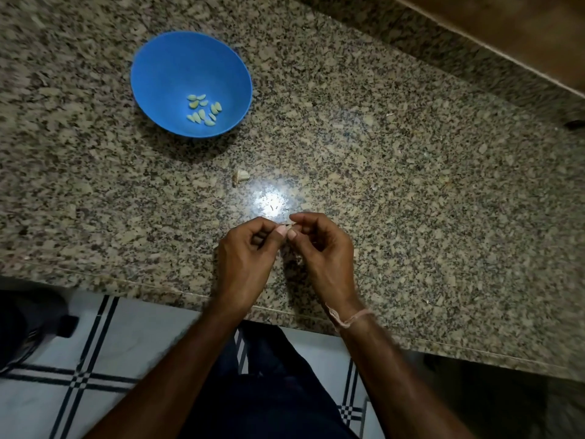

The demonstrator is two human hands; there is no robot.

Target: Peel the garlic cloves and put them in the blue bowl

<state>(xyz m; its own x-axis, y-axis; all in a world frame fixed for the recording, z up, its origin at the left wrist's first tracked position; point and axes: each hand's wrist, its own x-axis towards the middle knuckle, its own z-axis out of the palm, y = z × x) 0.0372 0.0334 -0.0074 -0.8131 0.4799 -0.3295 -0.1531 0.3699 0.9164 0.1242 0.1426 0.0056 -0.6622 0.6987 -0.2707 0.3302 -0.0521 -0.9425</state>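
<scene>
Head view: on the granite worktop (411,185), the blue bowl (177,58) sits toward the far left. Near the front edge, the left hand (243,251) and right hand (323,248) together pinch a barely visible garlic clove (286,224), probably mid-peel. Roughly a dozen peeled cloves (204,110) are already in the bowl.

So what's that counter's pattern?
The counter is speckled beige, grey and black stone; head view.

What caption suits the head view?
Left hand and right hand pinch garlic clove; round blue bowl holds pale peeled cloves.
</scene>
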